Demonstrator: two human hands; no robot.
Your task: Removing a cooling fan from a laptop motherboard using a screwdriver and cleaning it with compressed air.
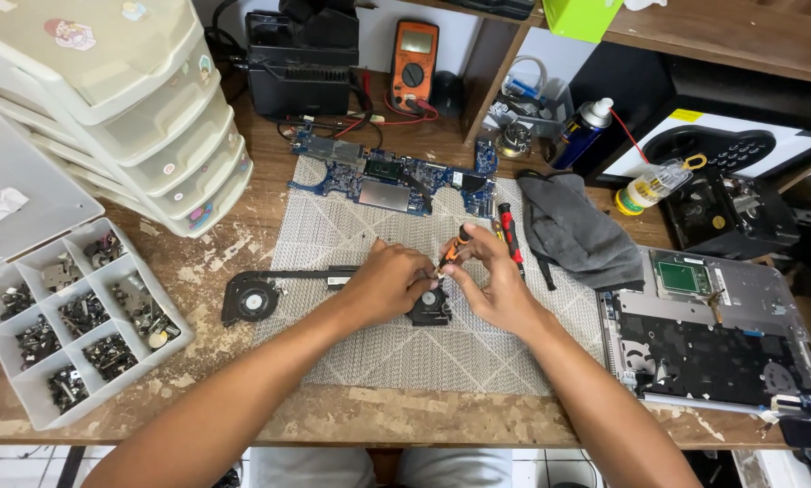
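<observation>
Head view. We see the left hand (pixel 389 282) pressed down on a small black cooling fan (pixel 431 307), fingers curled over its left rim, while the right hand (pixel 496 285) pinches an orange-handled screwdriver (pixel 454 250) between thumb and forefinger. The driver's long axis runs from 1 o'clock (handle) down to 7 o'clock (tip), and the tip meets the fan's upper edge just at 12 o'clock of the hub; the fan therefore lies directly below both grips, with the two hands about equally near. Whether the tip sits in a screw head we cannot tell.

The fan belongs to a flat black heat-pipe assembly (pixel 297 276) running toward 9 o'clock to a second round fan (pixel 250 299). All rest on a woven grey mat (pixel 333 235) (ribbed, pale diamond lines) over a worn wooden bench (pixel 216 262). A red-handled screwdriver (pixel 510 237) lies just beyond the right hand, beside a soft grey cloth (pixel 577 230); a blue circuit board (pixel 392 181) sits at 12 o'clock.
</observation>
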